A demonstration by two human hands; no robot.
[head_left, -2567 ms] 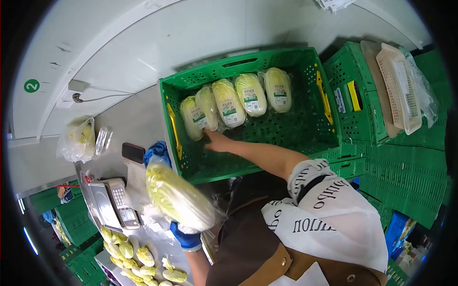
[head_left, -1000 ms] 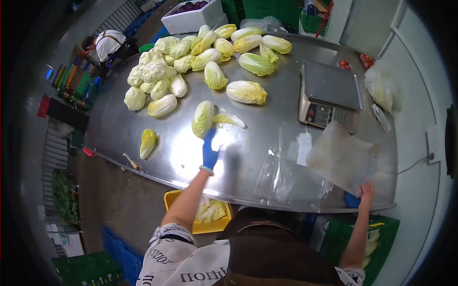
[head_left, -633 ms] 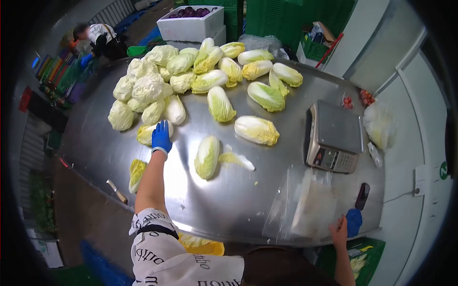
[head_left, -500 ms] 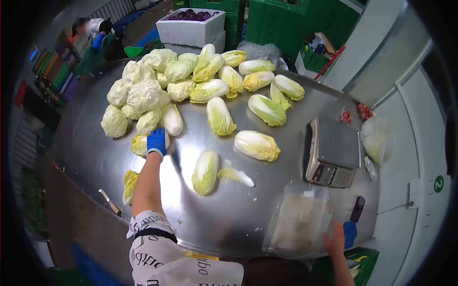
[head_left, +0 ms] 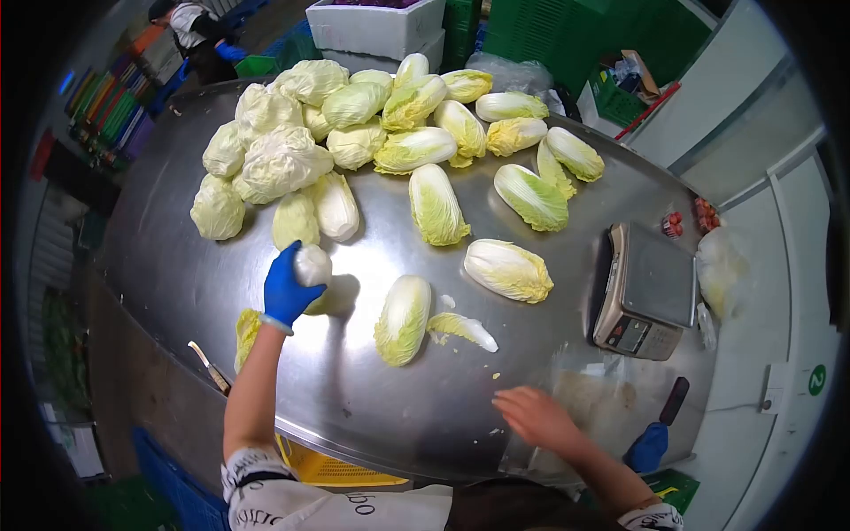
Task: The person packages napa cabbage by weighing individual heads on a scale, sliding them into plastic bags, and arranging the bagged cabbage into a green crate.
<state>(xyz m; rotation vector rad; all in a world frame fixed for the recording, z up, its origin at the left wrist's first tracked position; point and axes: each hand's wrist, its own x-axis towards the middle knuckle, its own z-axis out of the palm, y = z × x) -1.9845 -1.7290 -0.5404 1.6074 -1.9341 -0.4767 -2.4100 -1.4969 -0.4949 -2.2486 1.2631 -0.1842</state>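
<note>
My left hand (head_left: 292, 288), in a blue glove, is wrapped round a napa cabbage (head_left: 313, 265). Its pale root end shows beside the thumb, and the glove hides much of the rest. A green-white cabbage (head_left: 294, 219) and a whiter napa cabbage (head_left: 336, 208) lie just beyond. My bare right hand (head_left: 534, 416) hovers over the steel table with its fingers stretched out and nothing in them. To its left lie a napa cabbage (head_left: 403, 320) and a loose cabbage leaf (head_left: 465, 329); clear plastic bags (head_left: 602, 389) are on its right.
Round cabbages (head_left: 285, 164) are heaped at the back left, with several napa cabbages (head_left: 434, 205) beside them. A scale (head_left: 651, 283) stands at the right, near a blue glove (head_left: 648, 447) and a dark phone-like object (head_left: 675, 400). A knife (head_left: 209, 367) lies at the left edge. Another person (head_left: 197, 40) is behind.
My left hand has lifted and turned the napa cabbage it was resting on. My right hand has moved left from the table's right front corner. The view has shifted slightly.
</note>
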